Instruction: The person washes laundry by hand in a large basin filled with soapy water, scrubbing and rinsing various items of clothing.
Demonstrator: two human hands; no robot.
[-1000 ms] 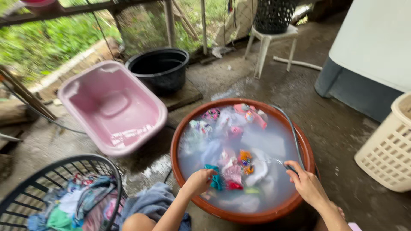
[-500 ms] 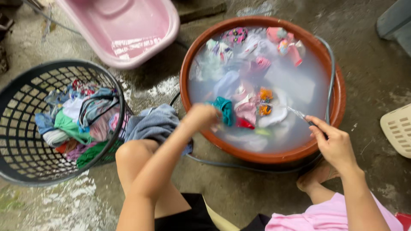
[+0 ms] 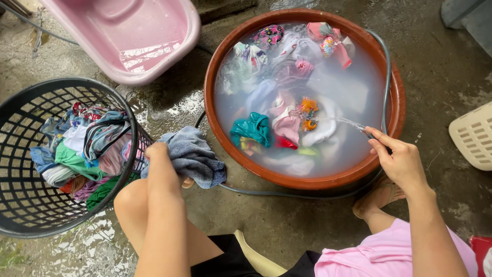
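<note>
Beside the brown basin [image 3: 394, 110], your left hand [image 3: 156, 154] is gripping a blue-grey cloth [image 3: 192, 156]; right hand [image 3: 400, 159] is pinching the hose [image 3: 385, 66], filling w/ water. Basket [image 3: 20, 205] is holding plenty of clothes yet, so you're approx. partway.

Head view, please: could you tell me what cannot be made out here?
- Left hand: fingers buried in the blue-grey cloth.
- Hose end: covered by the right hand.
- Clothes low in the brown basin: veiled by cloudy water.
- White basket: cut by the right edge.

You see a brown basin [image 3: 397, 97] of cloudy water, a teal cloth [image 3: 252, 128] in it, a pink tub [image 3: 133, 36], a black basket [image 3: 31, 205] and a grey-blue towel [image 3: 192, 156].
</note>
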